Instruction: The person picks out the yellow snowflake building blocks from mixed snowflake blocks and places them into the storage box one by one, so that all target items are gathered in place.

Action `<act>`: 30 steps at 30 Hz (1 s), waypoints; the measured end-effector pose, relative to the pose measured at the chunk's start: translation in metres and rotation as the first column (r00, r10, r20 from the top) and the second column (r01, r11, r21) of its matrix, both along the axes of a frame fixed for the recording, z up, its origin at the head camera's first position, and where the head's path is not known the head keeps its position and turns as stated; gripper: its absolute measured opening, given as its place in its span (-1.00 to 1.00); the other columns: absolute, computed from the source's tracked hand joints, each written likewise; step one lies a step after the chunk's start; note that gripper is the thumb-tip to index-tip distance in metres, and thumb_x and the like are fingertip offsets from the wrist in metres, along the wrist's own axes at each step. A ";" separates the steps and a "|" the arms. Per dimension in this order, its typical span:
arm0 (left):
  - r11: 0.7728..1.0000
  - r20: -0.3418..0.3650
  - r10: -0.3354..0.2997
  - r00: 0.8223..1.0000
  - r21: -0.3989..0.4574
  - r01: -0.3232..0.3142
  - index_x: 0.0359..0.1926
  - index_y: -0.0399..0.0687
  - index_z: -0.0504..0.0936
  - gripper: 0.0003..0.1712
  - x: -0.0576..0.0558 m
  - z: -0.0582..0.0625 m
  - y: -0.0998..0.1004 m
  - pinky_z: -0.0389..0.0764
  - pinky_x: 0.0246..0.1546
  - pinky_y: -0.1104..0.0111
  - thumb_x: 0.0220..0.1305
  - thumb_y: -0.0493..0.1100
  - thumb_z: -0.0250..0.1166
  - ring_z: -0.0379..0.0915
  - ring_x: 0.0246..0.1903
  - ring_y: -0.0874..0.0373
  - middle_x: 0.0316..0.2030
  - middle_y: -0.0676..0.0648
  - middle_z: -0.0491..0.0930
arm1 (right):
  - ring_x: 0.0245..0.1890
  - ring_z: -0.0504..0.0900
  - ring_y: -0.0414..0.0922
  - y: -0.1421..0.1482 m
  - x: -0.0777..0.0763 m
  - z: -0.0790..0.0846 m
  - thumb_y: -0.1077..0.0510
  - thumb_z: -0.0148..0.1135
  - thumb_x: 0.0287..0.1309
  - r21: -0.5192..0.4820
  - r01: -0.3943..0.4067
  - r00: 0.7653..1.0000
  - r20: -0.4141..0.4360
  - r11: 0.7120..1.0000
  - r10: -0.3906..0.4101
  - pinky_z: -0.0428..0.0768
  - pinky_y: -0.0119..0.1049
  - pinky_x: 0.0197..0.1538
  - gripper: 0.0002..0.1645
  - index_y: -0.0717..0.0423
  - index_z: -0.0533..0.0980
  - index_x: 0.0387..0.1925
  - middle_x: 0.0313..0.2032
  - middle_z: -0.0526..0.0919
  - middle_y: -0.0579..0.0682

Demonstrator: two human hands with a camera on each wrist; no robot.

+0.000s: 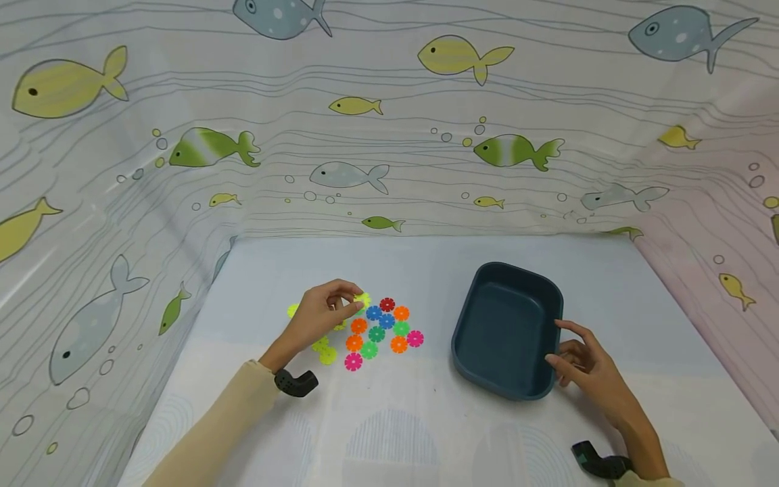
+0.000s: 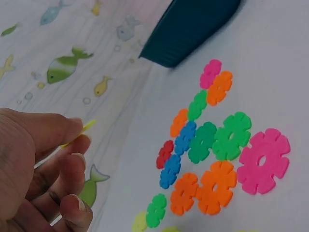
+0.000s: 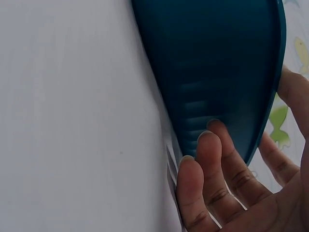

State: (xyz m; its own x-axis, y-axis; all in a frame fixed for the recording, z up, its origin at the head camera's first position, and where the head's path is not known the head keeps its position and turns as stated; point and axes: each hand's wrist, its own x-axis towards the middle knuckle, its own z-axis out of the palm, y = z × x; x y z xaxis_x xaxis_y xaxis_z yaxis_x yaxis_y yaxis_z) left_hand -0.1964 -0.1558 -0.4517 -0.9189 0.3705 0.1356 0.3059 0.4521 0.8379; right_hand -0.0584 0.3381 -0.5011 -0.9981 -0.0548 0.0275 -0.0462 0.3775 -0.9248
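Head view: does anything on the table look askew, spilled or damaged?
The dark blue tray sits askew, turned out of line with the table. The flower-shaped discs lie loosely grouped; none in clear view looks broken.

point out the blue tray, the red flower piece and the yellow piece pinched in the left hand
Blue tray (image 1: 506, 326): head view, bare inner floor
Red flower piece (image 1: 387, 304): head view, its middle
Yellow piece (image 2: 89, 125): left wrist view, protruding edge

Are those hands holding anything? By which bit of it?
The left hand pinches a thin yellow piece by its flat sides. The right hand holds the dark blue tray by its right-hand wall, at the rim.
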 end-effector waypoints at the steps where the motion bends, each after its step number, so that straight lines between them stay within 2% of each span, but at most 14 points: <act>1: 1.000 0.004 -0.006 1.000 0.003 0.006 0.02 0.08 0.69 -0.72 0.000 0.000 0.002 0.41 -0.58 0.37 0.33 -0.03 0.46 0.47 -0.55 0.05 -0.22 0.03 0.70 | -0.43 0.64 0.08 0.000 0.000 0.000 0.21 0.26 0.43 0.000 -0.002 1.000 -0.004 1.000 0.002 0.67 -0.14 -0.36 -0.17 0.01 0.09 0.57 -0.16 0.59 0.21; 10: 0.997 0.004 -0.066 0.998 0.043 0.066 -0.01 0.10 0.71 -0.73 -0.003 -0.002 0.020 0.41 -0.51 0.37 0.31 -0.01 0.47 0.48 -0.51 0.04 -0.22 0.04 0.71 | -0.41 0.65 0.08 0.001 -0.002 -0.001 0.20 0.27 0.43 0.009 0.000 1.000 -0.007 1.000 0.000 0.67 -0.14 -0.35 -0.16 -0.01 0.09 0.57 -0.14 0.59 0.20; 18: 0.990 0.006 -0.123 0.992 0.075 0.122 -0.02 0.08 0.72 -0.72 -0.003 -0.004 0.034 0.34 -0.57 0.40 0.30 -0.02 0.49 0.47 -0.53 0.04 -0.24 0.05 0.71 | -0.41 0.65 0.05 0.002 -0.002 -0.003 0.20 0.28 0.42 0.005 -0.002 1.000 -0.008 1.000 0.002 0.68 -0.13 -0.36 -0.16 0.00 0.09 0.57 -0.14 0.59 0.21; 30: 0.991 -0.001 -0.131 0.991 0.037 0.131 0.03 0.15 0.71 -0.74 -0.003 -0.005 0.055 0.51 -0.49 0.37 0.35 -0.01 0.43 0.50 -0.47 0.11 -0.19 0.14 0.69 | -0.40 0.65 0.07 0.002 0.000 -0.002 0.19 0.28 0.43 0.001 0.003 1.000 0.000 1.000 -0.003 0.68 -0.13 -0.36 -0.15 0.00 0.09 0.58 -0.13 0.58 0.22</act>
State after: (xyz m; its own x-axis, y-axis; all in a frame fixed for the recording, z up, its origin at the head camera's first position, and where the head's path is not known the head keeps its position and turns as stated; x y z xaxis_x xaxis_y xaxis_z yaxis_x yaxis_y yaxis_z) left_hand -0.1995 -0.1003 -0.4565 -0.8632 0.4821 0.1499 0.3591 0.3776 0.8535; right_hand -0.0587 0.3402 -0.5036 -0.9983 -0.0517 0.0270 -0.0446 0.3790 -0.9243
